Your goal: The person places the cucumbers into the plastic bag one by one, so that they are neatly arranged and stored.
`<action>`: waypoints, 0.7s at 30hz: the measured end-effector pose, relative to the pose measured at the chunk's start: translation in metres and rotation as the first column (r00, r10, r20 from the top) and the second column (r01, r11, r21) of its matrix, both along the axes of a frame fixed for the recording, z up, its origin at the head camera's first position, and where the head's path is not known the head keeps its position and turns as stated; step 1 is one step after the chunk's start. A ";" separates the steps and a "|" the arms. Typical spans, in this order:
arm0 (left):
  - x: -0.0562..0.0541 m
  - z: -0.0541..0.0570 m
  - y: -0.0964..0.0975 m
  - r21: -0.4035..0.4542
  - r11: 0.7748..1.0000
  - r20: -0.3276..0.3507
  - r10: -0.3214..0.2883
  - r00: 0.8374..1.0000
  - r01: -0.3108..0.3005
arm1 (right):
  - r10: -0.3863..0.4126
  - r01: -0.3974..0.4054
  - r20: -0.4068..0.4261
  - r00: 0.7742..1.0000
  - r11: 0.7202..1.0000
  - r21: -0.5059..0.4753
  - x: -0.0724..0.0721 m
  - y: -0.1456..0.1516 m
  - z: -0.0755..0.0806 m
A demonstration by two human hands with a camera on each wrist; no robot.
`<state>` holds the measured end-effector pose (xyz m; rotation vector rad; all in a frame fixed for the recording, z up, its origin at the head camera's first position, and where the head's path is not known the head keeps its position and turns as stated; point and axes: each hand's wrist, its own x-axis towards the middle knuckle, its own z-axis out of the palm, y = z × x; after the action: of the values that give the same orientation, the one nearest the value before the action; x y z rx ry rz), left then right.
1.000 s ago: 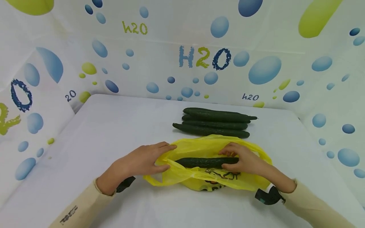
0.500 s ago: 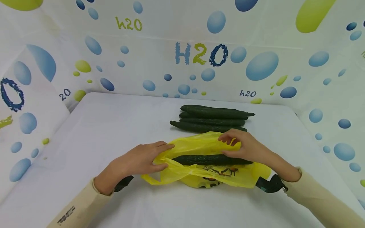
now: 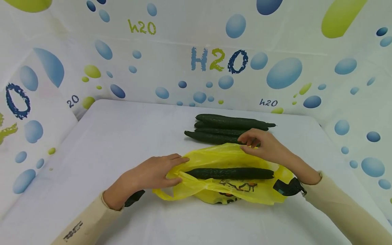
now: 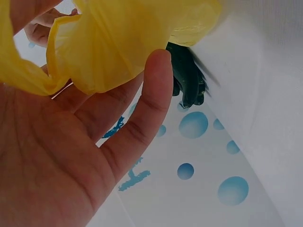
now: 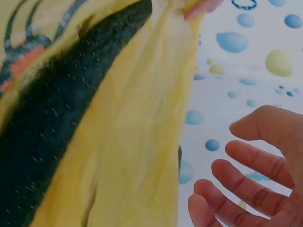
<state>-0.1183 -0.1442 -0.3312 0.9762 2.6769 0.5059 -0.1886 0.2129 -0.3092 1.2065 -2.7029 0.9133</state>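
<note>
A white backdrop [image 3: 177, 37] rises behind the white surface [image 3: 122, 136] and along its left and right sides. The backdrop is printed with blue drops [image 3: 284, 73], yellow-green drops [image 3: 341, 20] and a large "H2O" [image 3: 218, 60] in light blue, green and navy; smaller green lettering [image 3: 142, 28] sits to its upper left.

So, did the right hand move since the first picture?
Yes: in the head view, the right hand moved forward, off the bagged cucumber, closer to the printed H2O.

Right hand: yellow bag [image 3: 214, 156] walled off its near side, cucumbers [image 3: 232, 121] loomed just beyond it! | Left hand [image 3: 153, 172]: bag blocked its right, yet wide-open tabletop [image 3: 79, 163] ran out leftward!
</note>
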 end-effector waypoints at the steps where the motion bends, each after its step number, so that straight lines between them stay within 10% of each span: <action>1: 0.000 0.000 0.000 -0.001 1.000 0.001 -0.001 1.000 0.001 | -0.007 0.007 -0.002 1.000 1.000 0.006 -0.002 0.000 0.001; 21: -0.002 -0.003 -0.002 -0.011 1.000 -0.004 -0.008 1.000 0.008 | -0.111 0.099 0.106 0.988 0.989 0.114 -0.052 0.003 0.011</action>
<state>-0.1202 -0.1465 -0.3340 0.9859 2.6751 0.4876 -0.2405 0.2163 -0.2985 1.0468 -2.9072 0.8563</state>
